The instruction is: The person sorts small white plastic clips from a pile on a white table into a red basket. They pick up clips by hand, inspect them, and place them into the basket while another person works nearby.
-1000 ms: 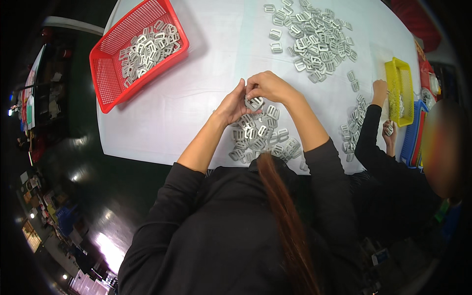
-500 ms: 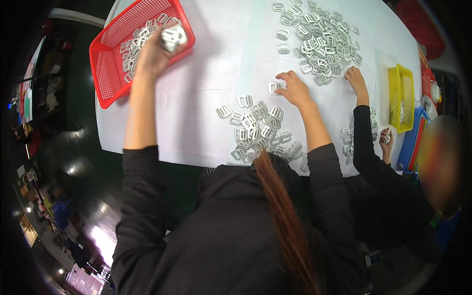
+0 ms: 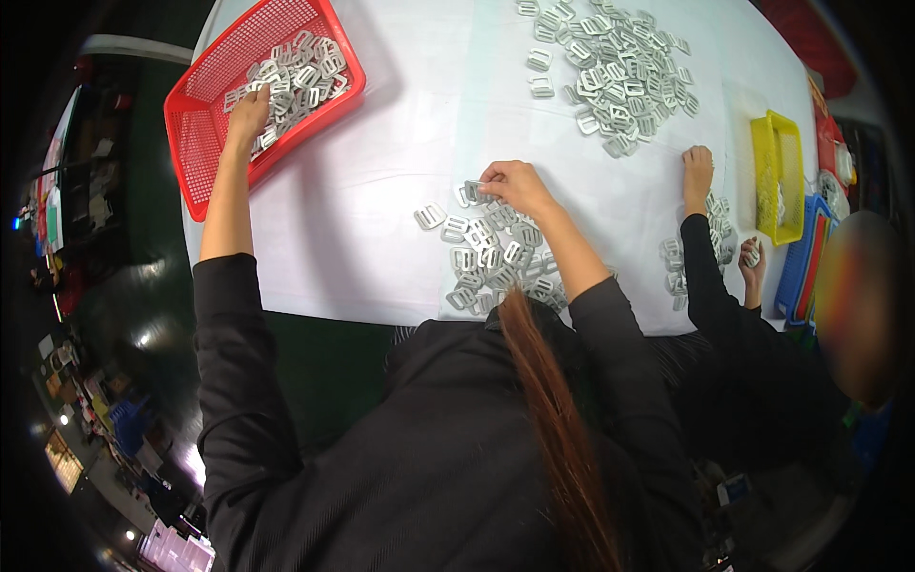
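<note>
Red basket: left hand inside, right hand on a buckle.

Your left hand reaches over the basket's near rim, fingertips at the loose buckles; whether those fingers grip or are parted, you cannot tell from this view. Well to the basket's right, your right thumb and fingers pinch one buckle at the far edge of the near pile. The far pile also lies to the basket's right. Step in hand, as judged: left hand attends to the basket while right hand picks up. The next move appears to call for a steady right-hand pinch, clear of neighbouring buckles, and a free left palm.
</note>
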The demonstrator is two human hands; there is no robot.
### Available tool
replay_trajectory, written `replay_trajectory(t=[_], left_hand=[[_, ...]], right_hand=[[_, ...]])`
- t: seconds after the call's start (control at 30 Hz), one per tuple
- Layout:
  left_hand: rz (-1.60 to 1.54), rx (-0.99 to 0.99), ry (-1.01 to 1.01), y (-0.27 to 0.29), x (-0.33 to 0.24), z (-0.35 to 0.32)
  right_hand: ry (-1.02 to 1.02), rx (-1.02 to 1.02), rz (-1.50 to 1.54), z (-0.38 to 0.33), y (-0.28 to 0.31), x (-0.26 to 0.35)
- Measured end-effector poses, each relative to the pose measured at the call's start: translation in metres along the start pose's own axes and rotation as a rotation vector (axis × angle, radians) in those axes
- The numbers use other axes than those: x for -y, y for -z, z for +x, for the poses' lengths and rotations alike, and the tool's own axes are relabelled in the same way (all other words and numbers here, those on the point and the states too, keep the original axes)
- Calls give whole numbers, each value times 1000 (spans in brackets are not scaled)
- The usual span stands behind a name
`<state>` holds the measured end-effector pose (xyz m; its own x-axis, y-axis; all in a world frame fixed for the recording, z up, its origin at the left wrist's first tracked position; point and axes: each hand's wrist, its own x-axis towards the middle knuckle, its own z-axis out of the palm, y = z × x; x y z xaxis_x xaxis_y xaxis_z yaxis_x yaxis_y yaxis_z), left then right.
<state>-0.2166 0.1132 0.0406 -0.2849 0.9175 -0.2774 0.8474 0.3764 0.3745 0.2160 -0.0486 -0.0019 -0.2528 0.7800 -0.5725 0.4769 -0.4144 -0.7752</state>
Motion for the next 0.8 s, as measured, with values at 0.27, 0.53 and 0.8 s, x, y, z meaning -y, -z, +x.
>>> replay_trajectory(t=[0.27, 0.53, 0.8], left_hand=[[-679, 20, -159, 23, -80, -90], [-1124, 481, -150, -44, -151, -165], [-1280, 759, 118, -149, -184, -158]], right_hand=[[211, 68, -437, 9, -14, -4], [63, -827, -492, 70, 78, 20], [253, -488, -390, 70, 98, 10]])
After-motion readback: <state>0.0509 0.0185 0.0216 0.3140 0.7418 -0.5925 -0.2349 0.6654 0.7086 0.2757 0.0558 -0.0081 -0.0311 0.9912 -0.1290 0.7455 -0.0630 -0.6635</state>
